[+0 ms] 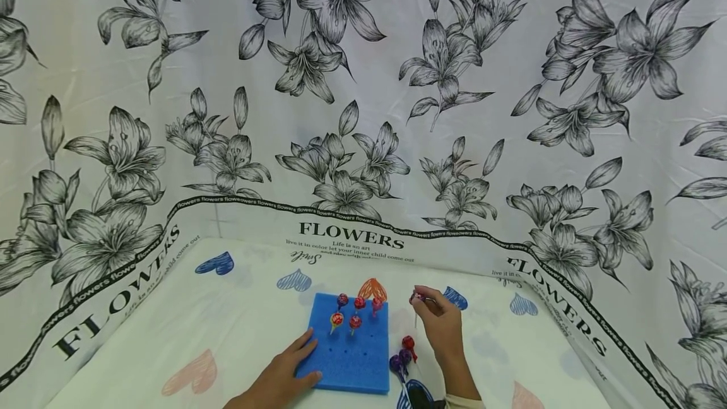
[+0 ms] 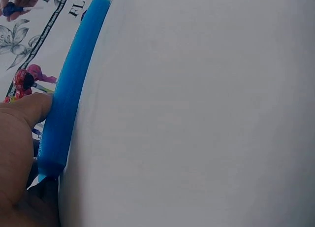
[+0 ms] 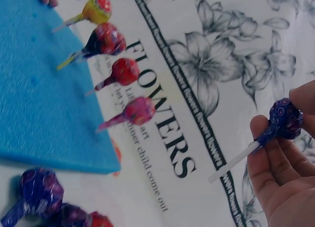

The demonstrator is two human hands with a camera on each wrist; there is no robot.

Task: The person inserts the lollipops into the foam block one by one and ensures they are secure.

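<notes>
A blue foam board (image 1: 358, 372) lies on the cloth, with several wrapped lollipops (image 1: 337, 319) standing upright in its far part. Small holes dot its nearer surface. My left hand (image 1: 279, 372) rests against the board's left side, fingers spread over the edge; the left wrist view shows a digit touching the blue edge. Right of the board and above the cloth, my right hand (image 1: 445, 320) pinches a lollipop in a purple-blue wrapper (image 3: 283, 119) between thumb and fingers. Its white stick (image 3: 234, 162) points away from the hand, slanting down toward the board side in the right wrist view.
Loose lollipops, a red one (image 1: 407, 342) and purple ones (image 1: 396, 363), lie just right of the board. White cloth with printed hearts (image 1: 193, 373) covers the surface. A flower-printed curtain (image 1: 341, 81) rises behind and at both sides.
</notes>
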